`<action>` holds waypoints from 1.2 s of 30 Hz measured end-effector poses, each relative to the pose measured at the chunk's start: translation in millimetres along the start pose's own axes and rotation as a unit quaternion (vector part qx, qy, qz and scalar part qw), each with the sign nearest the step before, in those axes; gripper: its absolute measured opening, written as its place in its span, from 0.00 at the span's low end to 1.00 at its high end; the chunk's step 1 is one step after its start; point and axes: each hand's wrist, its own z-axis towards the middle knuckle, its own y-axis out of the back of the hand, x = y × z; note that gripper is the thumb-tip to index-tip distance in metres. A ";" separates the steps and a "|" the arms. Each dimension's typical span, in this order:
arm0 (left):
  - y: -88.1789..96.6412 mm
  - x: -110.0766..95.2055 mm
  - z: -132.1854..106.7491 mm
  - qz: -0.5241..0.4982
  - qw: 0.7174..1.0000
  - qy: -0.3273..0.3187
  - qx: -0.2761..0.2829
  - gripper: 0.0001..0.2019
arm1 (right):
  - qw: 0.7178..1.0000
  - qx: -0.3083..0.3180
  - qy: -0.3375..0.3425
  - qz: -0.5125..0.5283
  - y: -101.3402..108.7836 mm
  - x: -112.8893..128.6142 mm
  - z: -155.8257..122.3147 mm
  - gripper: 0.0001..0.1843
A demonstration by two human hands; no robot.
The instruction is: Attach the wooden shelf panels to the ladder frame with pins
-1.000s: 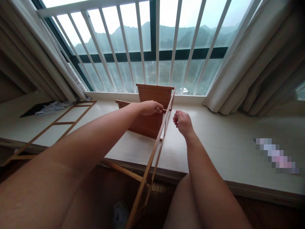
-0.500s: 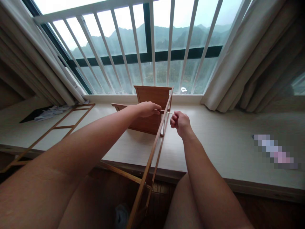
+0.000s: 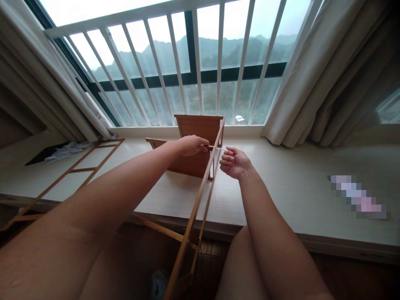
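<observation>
My left hand (image 3: 194, 145) is closed at the edge of a brown wooden panel, pinching a short wooden crosspiece (image 3: 211, 147) where it meets the frame. The long, narrow wooden frame (image 3: 199, 196) slants from the sill down toward me. On its other side my right hand (image 3: 235, 162) is closed around a thin metal hex key (image 3: 221, 149), whose tip meets the outer face of the frame. The hex key's other end is hidden in my fingers. Two wooden panels, an upright one (image 3: 200, 127) and a tilted one (image 3: 192, 163), join the frame.
A second ladder-like wooden frame (image 3: 81, 170) leans on the left of the white sill (image 3: 268, 200). Crumpled white wrapping (image 3: 64, 152) lies behind it, and a pixelated item (image 3: 359, 196) on the right. White railings (image 3: 198, 62) and curtains (image 3: 293, 83) border the window.
My right hand has turned slightly at the wrist, its fingers now facing more toward me. The hex key stays against the frame; the left hand keeps its hold. The view has shifted a little.
</observation>
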 end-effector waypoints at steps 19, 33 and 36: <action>-3.7 1.8 -0.2 -0.015 1.000 0.018 0.002 0.16 | 0.754 -0.154 0.420 -0.481 43.1 -18.5 19.1 0.25; -5.0 3.7 -0.6 -0.004 1.000 0.021 -0.005 0.17 | 0.798 -0.138 0.389 -0.440 40.2 -17.8 19.4 0.22; -6.2 4.1 -0.7 -0.004 1.000 0.021 -0.006 0.16 | 0.819 -0.107 0.368 -0.426 37.3 -14.8 13.9 0.19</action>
